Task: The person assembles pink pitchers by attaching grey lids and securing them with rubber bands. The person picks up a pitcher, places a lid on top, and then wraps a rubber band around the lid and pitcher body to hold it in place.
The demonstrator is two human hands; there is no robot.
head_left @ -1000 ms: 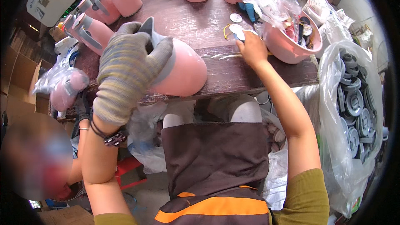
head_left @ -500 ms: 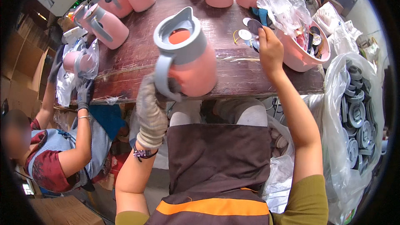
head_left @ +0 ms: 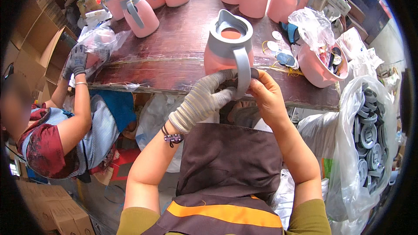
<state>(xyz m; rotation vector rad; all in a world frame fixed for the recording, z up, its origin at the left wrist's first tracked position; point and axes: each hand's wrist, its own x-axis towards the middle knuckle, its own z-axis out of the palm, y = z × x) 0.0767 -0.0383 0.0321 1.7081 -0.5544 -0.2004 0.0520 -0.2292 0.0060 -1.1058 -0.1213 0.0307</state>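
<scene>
A pink jug [head_left: 217, 62] with a grey collar, spout and handle stands near the table's front edge, lidless, an orange-pink inside showing through its mouth. My left hand [head_left: 202, 100], in a striped knit glove, is closed around the handle [head_left: 243, 72] from the left. Just right of the handle, my bare right hand [head_left: 268, 98] pinches a dark round tag [head_left: 254, 73], mostly hidden by fingers and handle. Beyond that hand, loose round tags [head_left: 286, 59] with yellow strings lie on the table.
A pink basket [head_left: 320, 72] with tags and plastic stands at the right. Beside it hangs a clear bag [head_left: 348, 148] of grey lids. Several pink jugs [head_left: 252, 0] line the back. At left, a co-worker's gloved hands [head_left: 78, 61] handle a plastic-wrapped jug.
My right hand has come from the loose tags to the jug's handle, bringing the dark tag. The jug has turned, its handle now facing right and toward me. The view has shifted.
</scene>
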